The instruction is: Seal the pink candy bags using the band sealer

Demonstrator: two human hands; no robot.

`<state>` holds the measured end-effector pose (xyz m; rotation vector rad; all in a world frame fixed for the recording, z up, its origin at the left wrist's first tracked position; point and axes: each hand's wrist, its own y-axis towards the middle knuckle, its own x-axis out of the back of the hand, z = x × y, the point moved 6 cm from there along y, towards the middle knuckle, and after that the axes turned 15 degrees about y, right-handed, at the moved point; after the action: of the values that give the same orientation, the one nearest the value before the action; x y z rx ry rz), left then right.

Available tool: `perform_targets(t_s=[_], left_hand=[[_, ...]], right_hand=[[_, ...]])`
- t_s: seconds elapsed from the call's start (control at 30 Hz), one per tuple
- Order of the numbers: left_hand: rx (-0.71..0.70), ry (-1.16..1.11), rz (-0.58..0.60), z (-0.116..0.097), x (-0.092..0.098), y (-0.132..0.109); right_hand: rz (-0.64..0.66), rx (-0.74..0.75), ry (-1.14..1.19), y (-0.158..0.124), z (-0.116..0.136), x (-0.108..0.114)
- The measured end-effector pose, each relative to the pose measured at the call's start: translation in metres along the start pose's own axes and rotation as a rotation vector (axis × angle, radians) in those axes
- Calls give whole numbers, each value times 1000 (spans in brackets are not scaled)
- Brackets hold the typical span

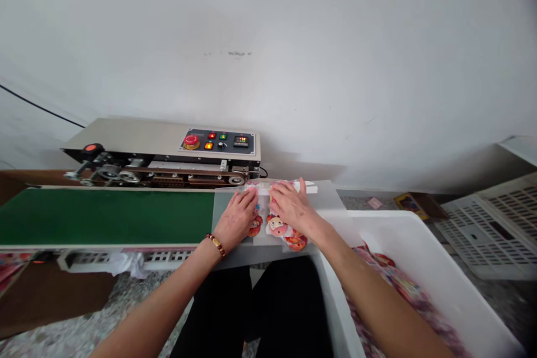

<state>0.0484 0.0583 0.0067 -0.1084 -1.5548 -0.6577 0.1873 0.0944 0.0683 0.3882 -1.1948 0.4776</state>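
My left hand (pixel 238 217), with a beaded bracelet at the wrist, has its fingers closed on the upper part of a clear plastic packet (pixel 255 227) printed with a red cartoon figure. Its top edge lies by the intake end of a band sealing machine (pixel 138 142). Just to the right, my right hand (pixel 291 207) bends over a few overlapping cartoon packets (pixel 280 227), its fingers on their upper part and one finger sticking up. These packets lie on a grey plate (pixel 327 201), in front of a white bar (pixel 311 187). My fingertips partly hide the packets' tops.
A green conveyor belt (pixel 104 215) runs left from the plate. The control panel (pixel 218 141) has lit buttons and a red stop knob. At lower right, a white tub (pixel 440 268) holds many packets. Plastic crates (pixel 482 235) stand at right; a cardboard box (pixel 54 296) is lower left.
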Motion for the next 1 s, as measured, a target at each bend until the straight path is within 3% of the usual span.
perform_targets(t_s=[0.23,0.5,0.63,0.8,1.0], left_hand=[[-32,26,-30,-6,-2,-4],[-23,3,-42,-7,-1,-4],[-7,13,-32,-5,1,-4],[67,39,1,2,2,-4],[106,13,29,28,2,-18]], right_hand=[[59,-82,61,53,14,-11],[46,-103,66,58,14,-23],[55,-93,117,51,14,-21],[-56,-93,155,17,-2,-4],[17,-32,12,-13,-15,-10]])
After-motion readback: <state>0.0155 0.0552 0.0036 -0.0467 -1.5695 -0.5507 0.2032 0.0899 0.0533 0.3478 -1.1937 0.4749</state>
